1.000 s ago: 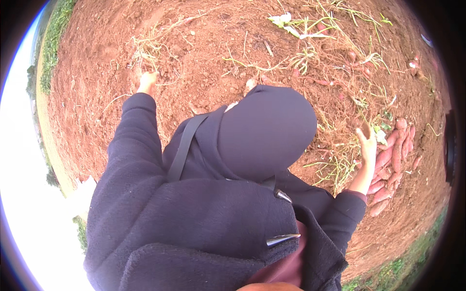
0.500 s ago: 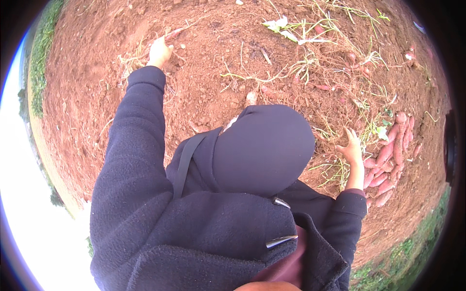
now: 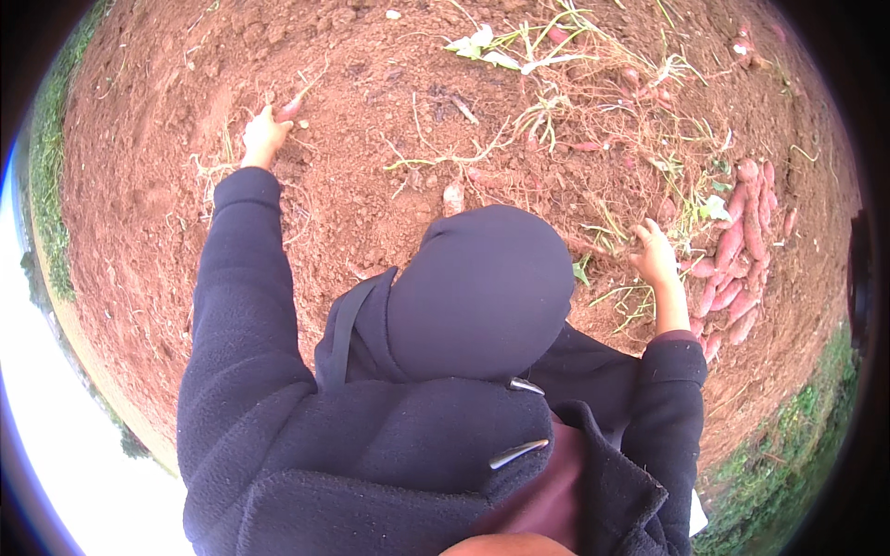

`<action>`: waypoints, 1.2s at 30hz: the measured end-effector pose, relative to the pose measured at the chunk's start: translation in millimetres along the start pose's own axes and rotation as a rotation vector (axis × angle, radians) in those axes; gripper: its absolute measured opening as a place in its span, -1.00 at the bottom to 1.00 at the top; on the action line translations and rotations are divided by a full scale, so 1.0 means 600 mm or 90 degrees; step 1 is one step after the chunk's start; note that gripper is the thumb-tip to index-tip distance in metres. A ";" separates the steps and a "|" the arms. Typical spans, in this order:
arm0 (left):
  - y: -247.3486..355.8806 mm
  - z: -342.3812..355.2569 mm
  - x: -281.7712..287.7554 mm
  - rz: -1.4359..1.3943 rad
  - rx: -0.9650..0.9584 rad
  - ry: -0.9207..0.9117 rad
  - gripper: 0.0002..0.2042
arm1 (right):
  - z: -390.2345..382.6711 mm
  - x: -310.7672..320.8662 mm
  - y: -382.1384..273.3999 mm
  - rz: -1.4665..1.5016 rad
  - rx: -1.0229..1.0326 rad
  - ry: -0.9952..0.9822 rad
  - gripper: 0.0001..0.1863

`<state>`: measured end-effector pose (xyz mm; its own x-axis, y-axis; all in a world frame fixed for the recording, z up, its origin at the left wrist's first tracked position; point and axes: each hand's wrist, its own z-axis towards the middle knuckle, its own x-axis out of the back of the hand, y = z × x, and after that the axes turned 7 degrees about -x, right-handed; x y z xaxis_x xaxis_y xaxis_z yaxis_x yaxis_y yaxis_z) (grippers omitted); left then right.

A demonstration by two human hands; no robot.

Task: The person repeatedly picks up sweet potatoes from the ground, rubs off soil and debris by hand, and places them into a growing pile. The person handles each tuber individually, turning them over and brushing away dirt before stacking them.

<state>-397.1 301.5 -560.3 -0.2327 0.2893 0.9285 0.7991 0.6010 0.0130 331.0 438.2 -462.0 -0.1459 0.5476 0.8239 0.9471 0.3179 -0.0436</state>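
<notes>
Grip first: the right hand hangs open with fingers spread over dry vines, holding nothing, just beside the heap of sweet potatoes lying on the red soil to its right. Farther out, the left hand reaches to full stretch and its fingers curl around a small reddish sweet potato that lies partly in the dirt at the base of a thin stem; whether that grip is fully closed I cannot tell. With the arm so far extended and the body leaning, the hold is likely weak: the root could slip from the fingers, or snap if it is pulled while soil holds its lower end. The dark hood fills the middle of the view and hides the ground directly below, so anything lying there could be missed or knelt on. Between the two hands loose tubers and tangled dry vines lie across the ground and could snag a hand. Pale wilted leaves lie at the far edge, and a grass strip borders the plot.
</notes>
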 end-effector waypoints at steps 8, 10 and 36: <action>0.154 -0.071 0.114 -0.671 -0.099 0.028 -0.36 | -0.025 0.047 -0.071 0.165 0.087 0.017 -0.43; 0.234 -0.091 0.162 -0.587 -0.194 0.067 -0.42 | -0.039 0.065 -0.101 0.176 0.140 -0.031 -0.46; 0.900 -0.445 0.337 -0.366 -0.907 0.004 -0.69 | -0.132 0.250 -0.046 1.203 0.053 0.298 -0.69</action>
<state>135.2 485.5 -266.4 -0.6867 0.2695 0.6751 0.4560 -0.5635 0.6888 305.7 450.1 -292.5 0.9680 -0.0392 -0.2479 -0.2480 -0.3011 -0.9208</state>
